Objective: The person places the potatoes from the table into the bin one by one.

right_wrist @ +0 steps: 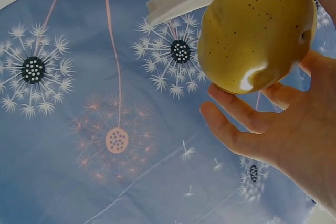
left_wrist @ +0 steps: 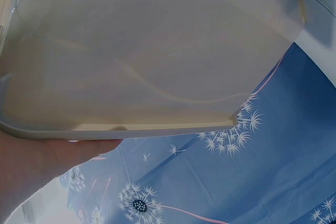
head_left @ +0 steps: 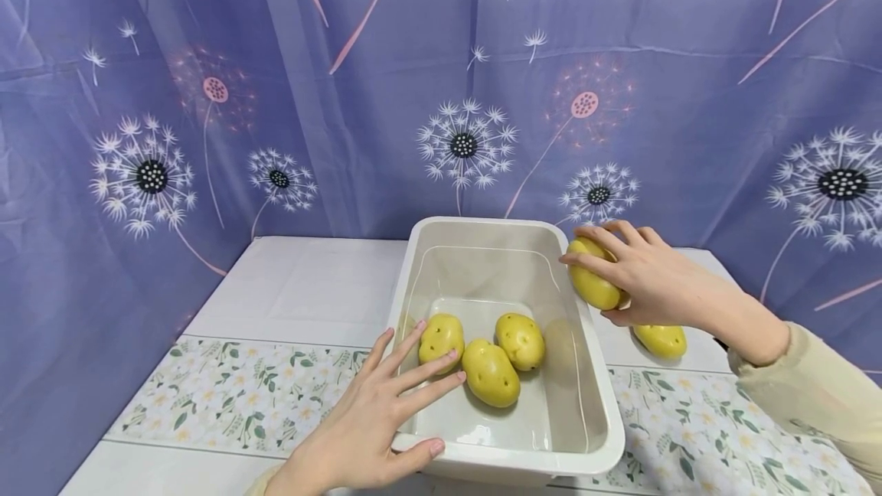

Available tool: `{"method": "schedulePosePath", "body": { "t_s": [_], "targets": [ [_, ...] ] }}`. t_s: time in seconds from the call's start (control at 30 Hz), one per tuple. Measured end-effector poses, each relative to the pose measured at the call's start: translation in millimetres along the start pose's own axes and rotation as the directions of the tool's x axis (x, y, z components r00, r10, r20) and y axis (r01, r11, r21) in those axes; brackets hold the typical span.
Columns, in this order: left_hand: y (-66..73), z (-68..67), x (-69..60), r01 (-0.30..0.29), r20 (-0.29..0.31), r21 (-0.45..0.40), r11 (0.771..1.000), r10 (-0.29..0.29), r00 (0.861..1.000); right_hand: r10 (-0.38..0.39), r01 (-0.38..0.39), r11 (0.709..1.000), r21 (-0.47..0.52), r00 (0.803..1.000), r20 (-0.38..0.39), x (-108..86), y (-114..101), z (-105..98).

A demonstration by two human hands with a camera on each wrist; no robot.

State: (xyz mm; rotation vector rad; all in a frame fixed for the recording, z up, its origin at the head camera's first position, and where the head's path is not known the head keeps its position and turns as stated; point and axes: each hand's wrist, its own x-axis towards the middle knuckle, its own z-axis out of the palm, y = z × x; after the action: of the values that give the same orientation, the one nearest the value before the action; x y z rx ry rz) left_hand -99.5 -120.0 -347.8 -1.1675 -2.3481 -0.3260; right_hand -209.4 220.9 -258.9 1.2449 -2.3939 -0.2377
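A yellow potato point(head_left: 594, 274) with small dark spots is in my right hand point(head_left: 651, 274), held above the right rim of a white plastic basin point(head_left: 602, 373). In the right wrist view, curled fingers grip the same potato point(right_wrist: 257, 30). Inside the basin lie three more potatoes: a left one point(head_left: 441, 341), a front one point(head_left: 491, 373) and a right one point(head_left: 520, 341). My left hand point(head_left: 375, 412) spreads its fingers over the basin's front left corner, the thumb by the front rim. The left wrist view shows mostly the basin's outer side point(left_wrist: 157, 51).
Another potato point(head_left: 660, 340) lies on the table right of the basin, partly hidden under my right hand. A floral strip point(head_left: 241, 396) crosses the white tabletop point(head_left: 317, 289). Behind the table hangs a blue-purple curtain point(head_left: 365, 136) with dandelion prints.
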Motion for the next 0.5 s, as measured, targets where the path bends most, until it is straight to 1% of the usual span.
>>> {"method": "schedulePosePath", "body": {
  "t_s": [0.23, 0.5],
  "targets": [
    [0.1, 0.6, -0.3, 0.001, -0.004, -0.008, 1.000, -0.001, 1.000, -0.005, 0.005, 1.000, 0.028, 1.000, 0.008, 5.4, -2.3, -0.8],
    [0.1, 1.4, -0.4, 0.003, -0.008, -0.018, 1.000, -0.004, 1.000, -0.011, 0.011, 0.998, 0.057, 1.000, -0.004, 11.9, -4.4, 1.0]
  ]
}}
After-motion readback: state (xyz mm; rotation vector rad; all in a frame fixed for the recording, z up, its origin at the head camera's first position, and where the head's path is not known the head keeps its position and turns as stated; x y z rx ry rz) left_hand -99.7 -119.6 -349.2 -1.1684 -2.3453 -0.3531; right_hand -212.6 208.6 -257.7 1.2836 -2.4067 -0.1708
